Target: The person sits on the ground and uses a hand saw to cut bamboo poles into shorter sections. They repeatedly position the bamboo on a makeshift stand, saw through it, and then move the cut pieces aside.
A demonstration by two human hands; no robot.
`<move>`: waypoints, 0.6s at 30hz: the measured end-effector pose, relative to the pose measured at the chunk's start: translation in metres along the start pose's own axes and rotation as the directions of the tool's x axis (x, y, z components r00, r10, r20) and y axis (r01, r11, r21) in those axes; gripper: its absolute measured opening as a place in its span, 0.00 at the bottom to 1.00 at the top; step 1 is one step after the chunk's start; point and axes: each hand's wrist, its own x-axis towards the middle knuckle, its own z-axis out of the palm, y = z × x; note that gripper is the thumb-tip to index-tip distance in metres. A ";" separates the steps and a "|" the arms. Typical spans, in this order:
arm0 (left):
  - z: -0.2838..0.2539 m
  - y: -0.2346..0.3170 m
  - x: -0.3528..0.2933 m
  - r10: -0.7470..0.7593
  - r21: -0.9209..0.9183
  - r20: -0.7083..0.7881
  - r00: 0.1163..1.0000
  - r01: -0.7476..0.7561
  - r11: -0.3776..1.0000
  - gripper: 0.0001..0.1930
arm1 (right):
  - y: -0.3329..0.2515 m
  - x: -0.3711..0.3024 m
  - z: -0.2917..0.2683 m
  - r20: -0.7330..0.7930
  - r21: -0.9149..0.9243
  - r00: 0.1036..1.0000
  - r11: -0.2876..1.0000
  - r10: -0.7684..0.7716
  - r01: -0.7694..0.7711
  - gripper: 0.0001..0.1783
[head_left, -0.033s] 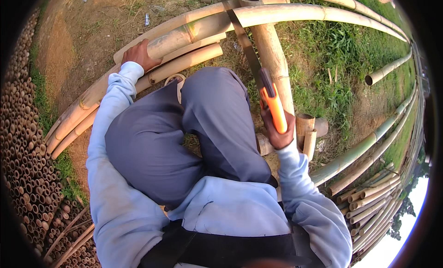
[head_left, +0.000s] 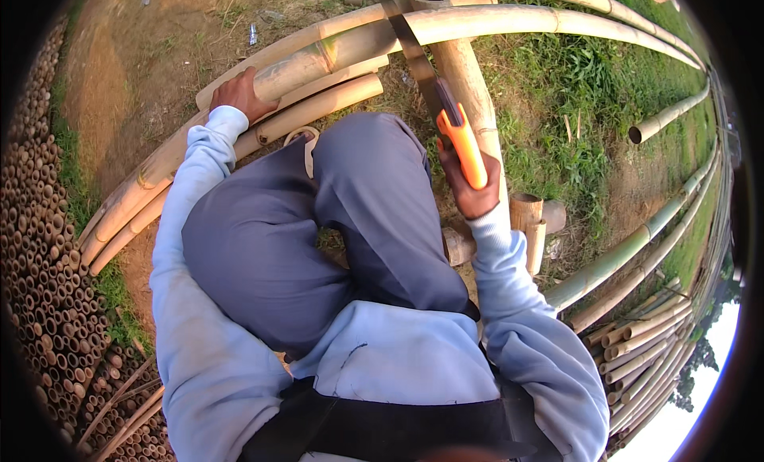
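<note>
A long pale bamboo pole (head_left: pixel 493 25) slants across the top of the view, its near end at my left hand (head_left: pixel 241 94). The fingers of that hand are curled down around the pole's end. In my right hand (head_left: pixel 469 183) is a handsaw (head_left: pixel 462 144) with an orange-and-black handle. Its dark blade runs up and away, lying across the pole. Under the pole, near the blade, lies a thick bamboo support (head_left: pixel 469 88). Cut bamboo lengths (head_left: pixel 334 105) rest beside my left hand.
Stacked bamboo pieces (head_left: pixel 52 263) show their round ends at the far left. Short upright bamboo stubs (head_left: pixel 525 211) stand right of my knee. More long poles (head_left: pixel 637 251) and a pile of bamboo (head_left: pixel 649 343) lie to the right, on grass and dirt.
My right hand and the saw handle have moved up and slightly left, pushing the blade farther across the pole. My left hand has stayed in place.
</note>
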 end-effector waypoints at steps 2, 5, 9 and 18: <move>-0.005 0.000 0.010 0.025 0.012 -0.027 0.999 -0.025 1.000 0.43 | 0.015 0.035 0.015 -0.024 0.046 0.992 0.991 -0.122 0.123 0.06; -0.003 -0.002 0.012 0.065 0.032 0.006 0.998 -0.065 0.997 0.45 | 0.038 -0.015 0.003 -0.062 0.084 0.997 0.995 -0.043 0.049 0.07; -0.001 -0.004 0.013 0.038 0.036 0.000 0.999 -0.038 0.999 0.47 | 0.045 -0.118 -0.046 -0.034 -0.129 0.996 0.988 0.084 -0.088 0.05; -0.004 -0.002 0.015 0.025 0.029 -0.047 0.999 -0.024 0.999 0.46 | 0.037 0.055 0.010 0.022 0.098 0.994 0.990 -0.103 0.100 0.09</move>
